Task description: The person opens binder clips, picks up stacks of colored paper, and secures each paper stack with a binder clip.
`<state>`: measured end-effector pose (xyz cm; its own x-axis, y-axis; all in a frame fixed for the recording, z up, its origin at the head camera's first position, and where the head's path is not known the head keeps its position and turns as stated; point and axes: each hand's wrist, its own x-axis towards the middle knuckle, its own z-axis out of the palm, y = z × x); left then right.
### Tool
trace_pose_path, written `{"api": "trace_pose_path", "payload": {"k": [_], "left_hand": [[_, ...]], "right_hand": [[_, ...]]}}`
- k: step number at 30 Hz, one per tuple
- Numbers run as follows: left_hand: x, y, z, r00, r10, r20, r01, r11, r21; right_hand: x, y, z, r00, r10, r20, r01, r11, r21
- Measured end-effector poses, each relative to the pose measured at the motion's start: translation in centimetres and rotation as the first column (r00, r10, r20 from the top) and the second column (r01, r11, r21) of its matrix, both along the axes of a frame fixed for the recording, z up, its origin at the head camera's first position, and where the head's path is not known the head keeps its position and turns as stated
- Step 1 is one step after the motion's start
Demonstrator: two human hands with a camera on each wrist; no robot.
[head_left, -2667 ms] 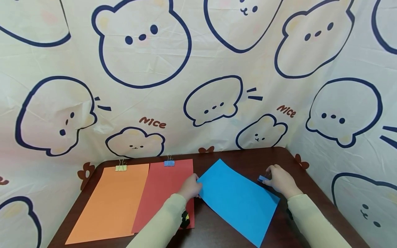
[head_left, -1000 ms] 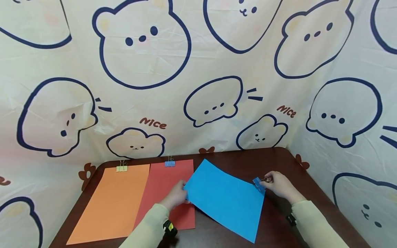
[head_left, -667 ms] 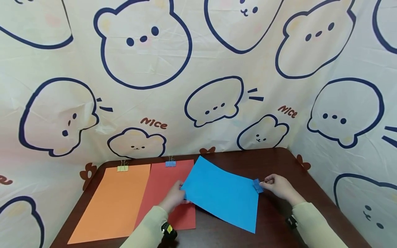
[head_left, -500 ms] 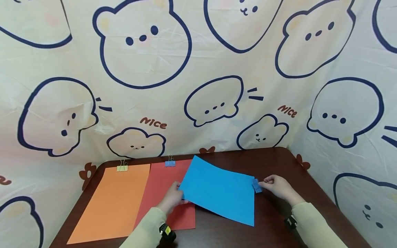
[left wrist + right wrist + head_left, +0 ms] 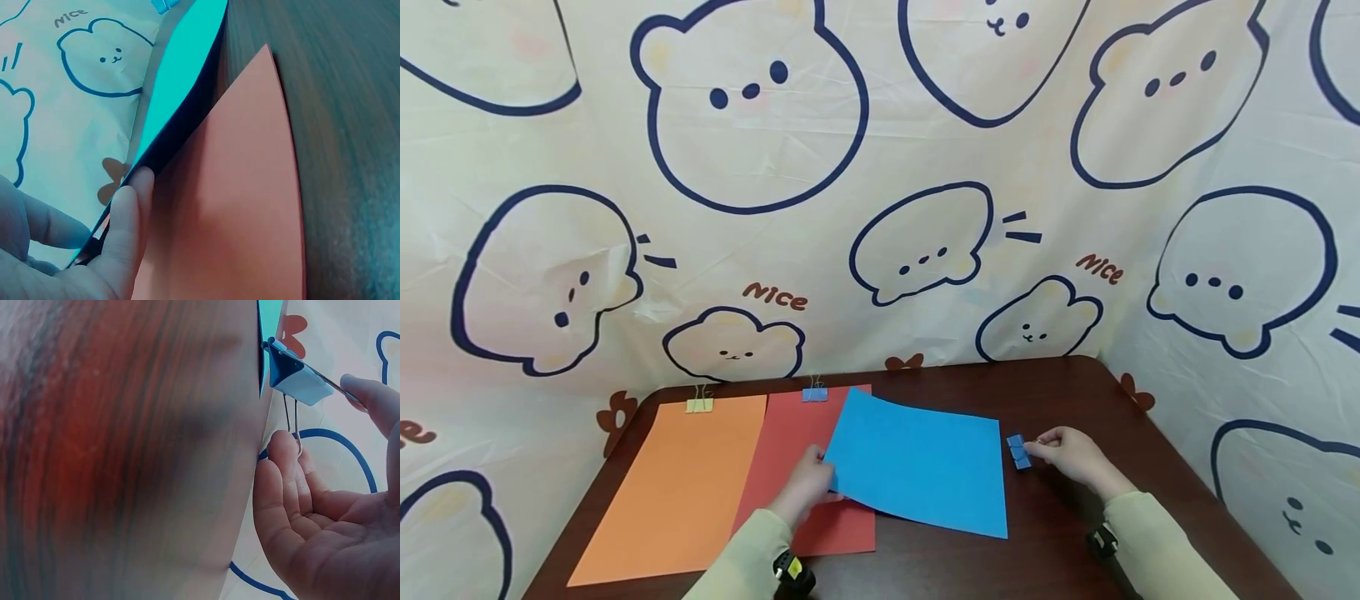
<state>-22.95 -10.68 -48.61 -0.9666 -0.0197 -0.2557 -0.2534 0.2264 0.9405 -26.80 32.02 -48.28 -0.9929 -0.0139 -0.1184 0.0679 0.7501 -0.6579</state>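
A sheet of blue paper (image 5: 925,467) tilts over the table, its left part overlapping a red sheet (image 5: 842,533). My left hand (image 5: 807,483) pinches the blue paper by its left edge; in the left wrist view thumb and fingers (image 5: 128,212) lie on either side of it, and the sheet bows upward. To the right of the blue paper, my right hand (image 5: 1071,454) holds a blue binder clip (image 5: 1018,452) by its wire handles. The right wrist view has the thumb on one handle and fingers on the other. A small gap separates clip and paper in the head view.
An orange sheet (image 5: 677,492) lies at the left with a yellow binder clip (image 5: 699,405) on its top edge. Another blue binder clip (image 5: 815,394) sits on the red sheet's top edge. The dark wooden table (image 5: 1045,550) meets a patterned cloth (image 5: 925,333) behind.
The blue paper has turned and shifted left with my left hand, and its right edge has come away from the binder clip. My right hand moved down slightly, then stayed nearly still.
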Motion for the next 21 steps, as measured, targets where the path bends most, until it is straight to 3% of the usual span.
{"api": "trace_pose_path", "payload": {"k": [12, 21], "left_hand": [[-0.44, -0.18, -0.06, 0.997, -0.022, 0.071, 0.028, 0.996, -0.081], [-0.55, -0.49, -0.41, 0.997, -0.048, 0.055, 0.054, 0.991, -0.124]], "right_hand": [[-0.1, 0.11, -0.32, 1.0, -0.001, 0.01, 0.001, 1.0, 0.004], [-0.05, 0.08, -0.51, 1.0, 0.0, 0.019, 0.0, 1.0, -0.018]]}}
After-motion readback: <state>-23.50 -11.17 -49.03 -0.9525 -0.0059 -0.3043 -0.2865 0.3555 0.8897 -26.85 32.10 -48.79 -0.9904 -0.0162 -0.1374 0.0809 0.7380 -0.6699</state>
